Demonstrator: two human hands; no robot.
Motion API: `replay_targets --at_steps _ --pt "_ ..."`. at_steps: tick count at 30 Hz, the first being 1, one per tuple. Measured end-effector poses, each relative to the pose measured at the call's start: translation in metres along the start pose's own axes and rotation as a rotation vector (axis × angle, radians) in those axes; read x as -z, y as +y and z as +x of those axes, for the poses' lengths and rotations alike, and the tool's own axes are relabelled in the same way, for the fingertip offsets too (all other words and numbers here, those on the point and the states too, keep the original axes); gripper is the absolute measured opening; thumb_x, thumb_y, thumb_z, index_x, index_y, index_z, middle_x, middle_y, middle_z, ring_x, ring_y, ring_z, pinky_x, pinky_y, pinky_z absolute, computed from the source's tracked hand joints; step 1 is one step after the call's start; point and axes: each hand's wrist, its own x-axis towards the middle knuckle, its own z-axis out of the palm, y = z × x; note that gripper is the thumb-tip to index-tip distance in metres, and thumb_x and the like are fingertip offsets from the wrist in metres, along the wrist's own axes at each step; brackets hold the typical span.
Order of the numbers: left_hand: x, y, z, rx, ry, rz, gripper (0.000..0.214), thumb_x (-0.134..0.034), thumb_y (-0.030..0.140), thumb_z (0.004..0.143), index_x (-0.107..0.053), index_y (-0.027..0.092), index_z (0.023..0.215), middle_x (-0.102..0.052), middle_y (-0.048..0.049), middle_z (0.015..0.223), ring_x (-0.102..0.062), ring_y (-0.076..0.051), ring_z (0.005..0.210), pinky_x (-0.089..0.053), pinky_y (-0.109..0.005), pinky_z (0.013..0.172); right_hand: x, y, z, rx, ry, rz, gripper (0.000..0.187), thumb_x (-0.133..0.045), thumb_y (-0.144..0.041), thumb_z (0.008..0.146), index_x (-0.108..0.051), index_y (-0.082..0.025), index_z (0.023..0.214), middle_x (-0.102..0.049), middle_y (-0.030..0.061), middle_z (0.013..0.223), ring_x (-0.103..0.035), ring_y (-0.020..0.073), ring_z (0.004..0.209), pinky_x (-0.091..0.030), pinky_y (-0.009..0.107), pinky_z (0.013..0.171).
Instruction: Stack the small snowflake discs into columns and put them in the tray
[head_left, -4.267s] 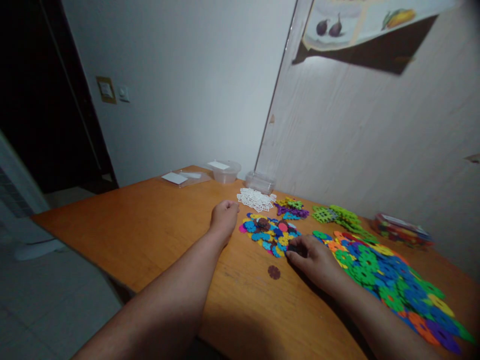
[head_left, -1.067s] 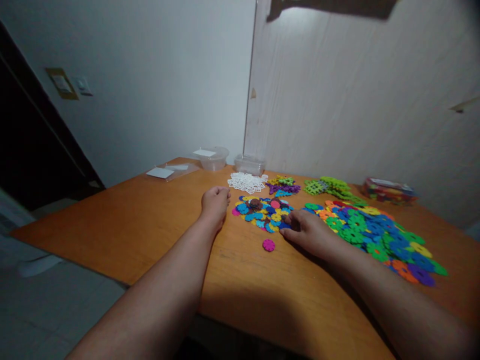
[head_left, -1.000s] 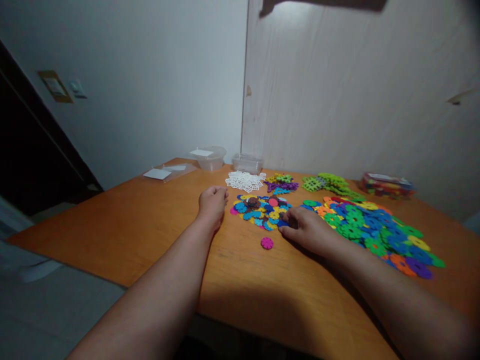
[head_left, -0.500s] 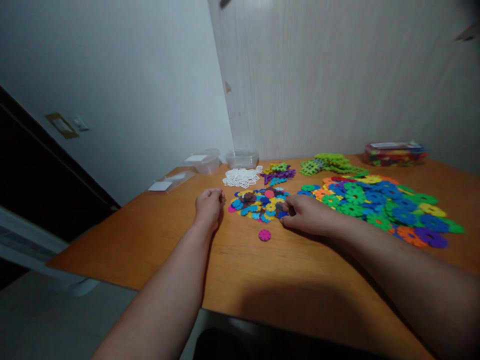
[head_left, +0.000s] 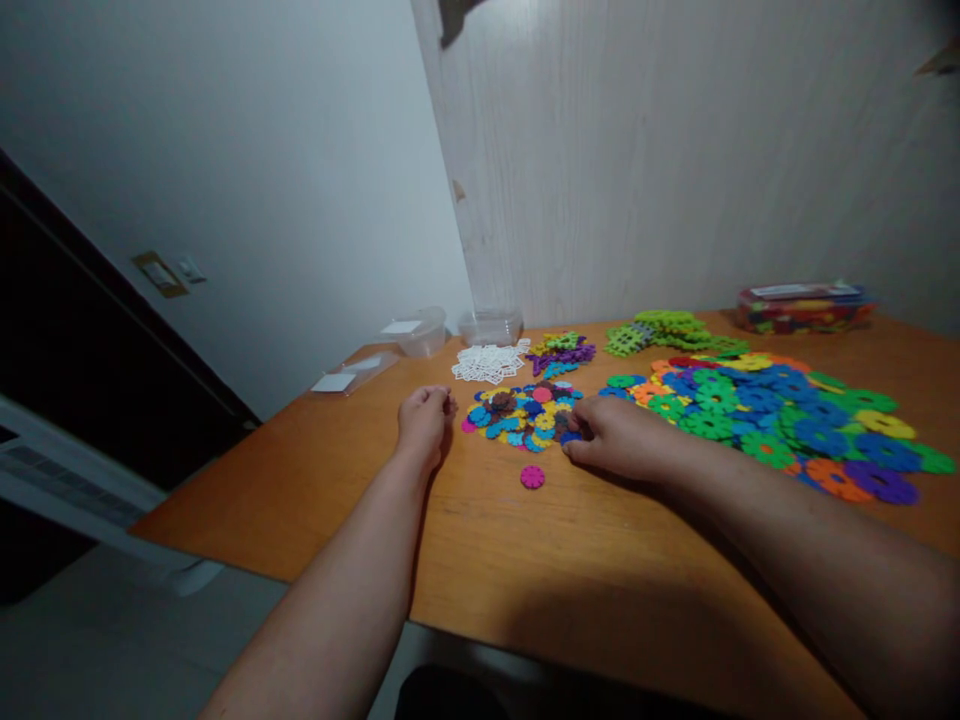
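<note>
My left hand (head_left: pixel 424 420) rests on the wooden table (head_left: pixel 315 470) in a loose fist, just left of a small pile of coloured snowflake discs (head_left: pixel 521 412). My right hand (head_left: pixel 616 440) lies at the pile's right edge, its fingers curled and pinching a blue disc (head_left: pixel 571 437). A single pink disc (head_left: pixel 532 477) lies alone on the table in front of the pile, between my two hands.
A large spread of bigger coloured discs (head_left: pixel 780 420) covers the table at the right. Behind lie white lattice pieces (head_left: pixel 487 362), purple and green pieces (head_left: pixel 561 350), green pieces (head_left: pixel 660 330), clear tubs (head_left: pixel 491 325) and a filled clear box (head_left: pixel 802 306) by the wall.
The camera has swung and tilted, so the table shifted in view. My right hand stayed at the small pile's edge, fingers closing on a blue disc. My left fist barely moved.
</note>
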Motion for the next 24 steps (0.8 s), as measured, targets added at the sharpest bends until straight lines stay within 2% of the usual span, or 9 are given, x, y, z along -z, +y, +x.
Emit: replay_targets --at_steps 9,13,19,24 --pt "0.001 -0.002 0.002 0.001 0.006 0.006 0.027 -0.072 0.036 0.062 -0.061 0.014 0.071 -0.06 -0.0014 0.061 -0.054 -0.01 0.056 -0.039 -0.021 0.054 0.001 -0.006 -0.003 0.067 0.073 -0.148 0.014 -0.06 -0.032 0.078 -0.069 -0.021 0.074 -0.07 0.0104 0.076 -0.058 0.0217 0.062 -0.024 0.03 0.053" --pt "0.001 -0.003 0.002 -0.014 0.001 0.016 0.029 -0.073 0.037 0.061 -0.061 0.014 0.073 -0.061 -0.0011 0.062 -0.056 -0.01 0.056 -0.041 -0.022 0.055 0.001 -0.007 -0.005 0.082 0.054 -0.009 0.013 -0.06 -0.03 0.077 -0.069 -0.022 0.075 -0.069 0.0068 0.074 -0.056 0.0194 0.063 -0.027 0.028 0.054" --pt "0.002 -0.004 0.002 -0.006 -0.012 0.061 0.029 -0.073 0.037 0.061 -0.062 0.014 0.075 -0.062 -0.0016 0.063 -0.055 -0.01 0.055 -0.039 -0.021 0.053 -0.003 -0.025 -0.01 0.206 0.043 0.238 0.009 -0.062 -0.028 0.076 -0.067 -0.021 0.078 -0.065 0.0009 0.069 -0.053 0.0145 0.061 -0.029 0.025 0.053" --pt "0.002 -0.006 0.001 -0.002 -0.032 0.022 0.026 -0.071 0.036 0.063 -0.061 0.015 0.073 -0.059 0.0004 0.06 -0.052 -0.009 0.052 -0.036 -0.02 0.05 -0.007 -0.038 -0.011 0.218 -0.019 0.273 0.013 -0.061 -0.03 0.078 -0.069 -0.023 0.084 -0.065 -0.0001 0.07 -0.052 0.014 0.06 -0.027 0.025 0.051"
